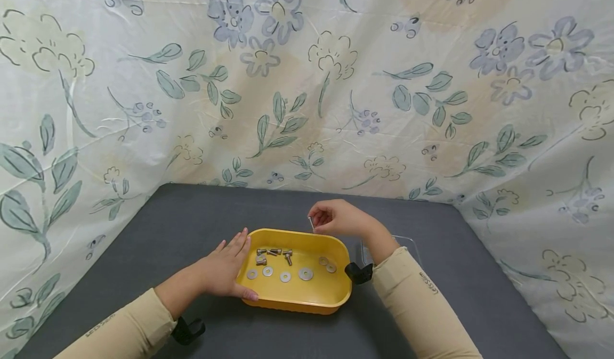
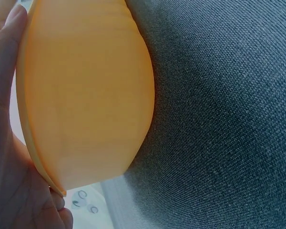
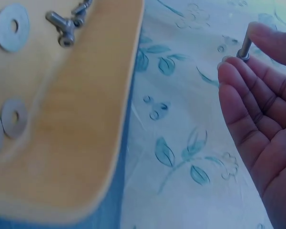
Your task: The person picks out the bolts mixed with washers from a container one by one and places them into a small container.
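Note:
A yellow plastic bin [image 1: 297,300] sits on the dark table, with several metal bolts [image 1: 288,255] toward its back left and several flat washers [image 1: 305,274] spread over its floor. My left hand [image 1: 223,268] rests against the bin's left end, fingers fairly straight along the rim, thumb at the front-left corner. The bin's outer wall [image 2: 86,95] fills much of the left wrist view. Above and just behind the bin's back-right rim, my right hand [image 1: 340,218] pinches one bolt [image 3: 245,47] between thumb and fingers. That bolt hangs head-down in the right wrist view.
A clear plastic container [image 1: 408,239] stands right of the bin, partly hidden behind my right forearm. Dark grey cloth [image 1: 216,204] covers the table. A floral curtain [image 1: 307,108] surrounds its back and sides.

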`<state>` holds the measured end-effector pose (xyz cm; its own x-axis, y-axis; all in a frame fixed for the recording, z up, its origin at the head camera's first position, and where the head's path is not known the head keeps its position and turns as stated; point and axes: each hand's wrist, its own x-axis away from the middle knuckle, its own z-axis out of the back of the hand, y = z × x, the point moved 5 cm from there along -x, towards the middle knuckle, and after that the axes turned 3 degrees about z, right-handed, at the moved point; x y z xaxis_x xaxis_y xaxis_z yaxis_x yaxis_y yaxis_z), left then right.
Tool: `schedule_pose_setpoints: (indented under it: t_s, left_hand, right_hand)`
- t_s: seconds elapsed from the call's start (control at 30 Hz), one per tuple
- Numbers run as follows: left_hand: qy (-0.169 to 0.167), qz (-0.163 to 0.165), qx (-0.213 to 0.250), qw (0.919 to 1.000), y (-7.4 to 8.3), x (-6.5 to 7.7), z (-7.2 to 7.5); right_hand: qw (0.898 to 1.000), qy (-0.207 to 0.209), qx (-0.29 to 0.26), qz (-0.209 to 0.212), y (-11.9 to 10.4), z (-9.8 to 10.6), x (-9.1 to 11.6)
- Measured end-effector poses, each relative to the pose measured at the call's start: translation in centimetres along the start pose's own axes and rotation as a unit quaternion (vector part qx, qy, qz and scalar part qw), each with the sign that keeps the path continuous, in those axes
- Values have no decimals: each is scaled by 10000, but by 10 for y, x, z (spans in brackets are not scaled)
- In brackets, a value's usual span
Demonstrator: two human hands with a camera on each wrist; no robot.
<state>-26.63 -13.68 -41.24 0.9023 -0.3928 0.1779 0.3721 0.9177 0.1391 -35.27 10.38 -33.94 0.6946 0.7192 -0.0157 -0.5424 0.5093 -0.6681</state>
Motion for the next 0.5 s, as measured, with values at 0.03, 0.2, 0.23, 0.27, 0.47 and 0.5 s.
schedule_pose_setpoints:
  t_s: [0.03,0.2,0.23,0.27,0.47,0.5]
  left_hand:
    - [-5,0,-5,10000,0,0,0]
    - [-17,0,27,10000,-1,-1,-1]
    - [-21,-2,33,10000,-1,-1,-1]
    - [-26,-9,40,10000,-1,-1,-1]
    - [-107,-31,91,9999,-1,-1,0]
    - [-124,-26,102,9999,-1,-1,0]
  right_hand:
    - [10000,38,-7,0,1,3,2]
    - [9997,240,-21,-33,5,17,12]
    - [9996,284,-26,-43,6,20,14]
    - [9995,321,-16,-54,7,23,16]
    - [9987,488,-52,-147,12,37,29]
    - [9985,510,-42,-181,13,39,31]
